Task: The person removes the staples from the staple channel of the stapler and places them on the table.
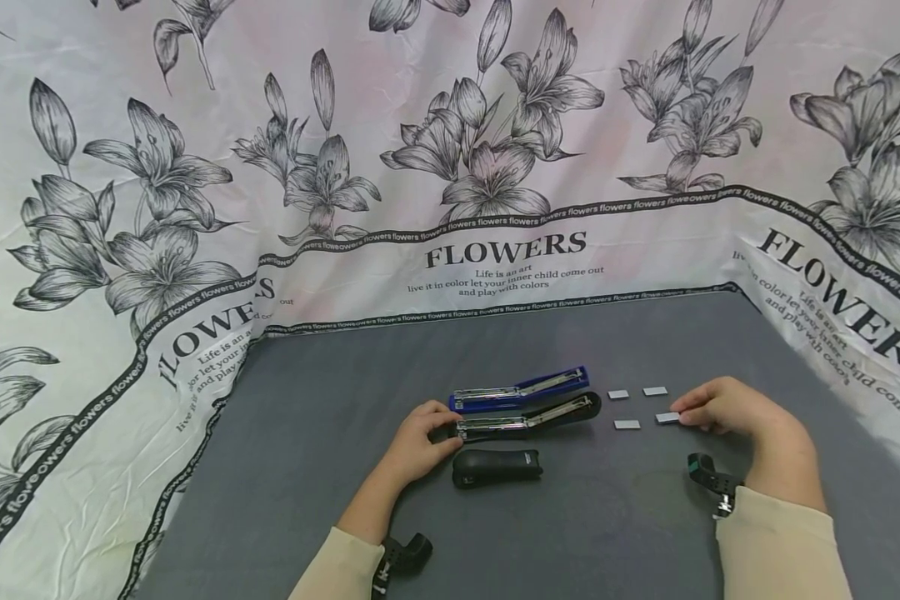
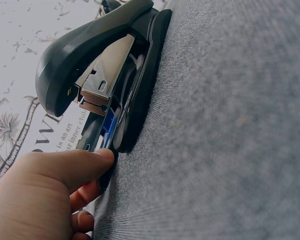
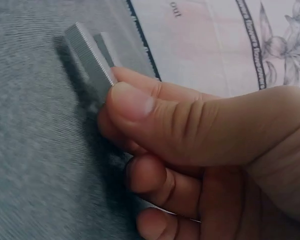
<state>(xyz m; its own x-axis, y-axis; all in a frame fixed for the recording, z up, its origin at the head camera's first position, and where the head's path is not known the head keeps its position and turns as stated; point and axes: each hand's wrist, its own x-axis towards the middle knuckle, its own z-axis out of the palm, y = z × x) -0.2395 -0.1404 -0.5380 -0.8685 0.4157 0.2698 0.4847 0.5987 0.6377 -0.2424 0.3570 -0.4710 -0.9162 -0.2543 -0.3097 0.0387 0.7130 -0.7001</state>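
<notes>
"Where's the staple strip?"

"The silvery staple strip [image 1: 666, 418] is at the right of the table [image 1: 570, 533], pinched at its 3 o'clock end by the right hand [image 1: 727, 407]. The thumb and fingers are closed on it. Whether it touches the table, I can't tell."

"Are there more?"

"3. Call the pinched 1 the middle of the dial, 12 toward the far edge: the nearest strip [image 1: 656, 391] lies at 11 o'clock, another strip [image 1: 617, 394] at 10, and the last strip [image 1: 627, 425] at 9."

"And the left hand [image 1: 423, 442]?"

"Well off at 9 o'clock, its fingers and thumb gripping the left end of the opened black stapler [image 1: 492, 424]. That stapler lies folded out, metal channel bared, its other half slanting toward 2."

"What's around that?"

"At its 12 o'clock, just beside it, the blue stapler [image 1: 495, 394], opened as well. At its 7, the closed black stapler [image 1: 497, 467]."

"Anything on the arms?"

"Pale sleeves [image 1: 780, 537], and a black device strapped at each wrist: the left device [image 1: 412, 554] and the right device [image 1: 708, 473]."

"Beyond the table?"

"At 12 o'clock, a white cloth [image 1: 510, 279] printed with lilies and 'FLOWERS'."
</notes>
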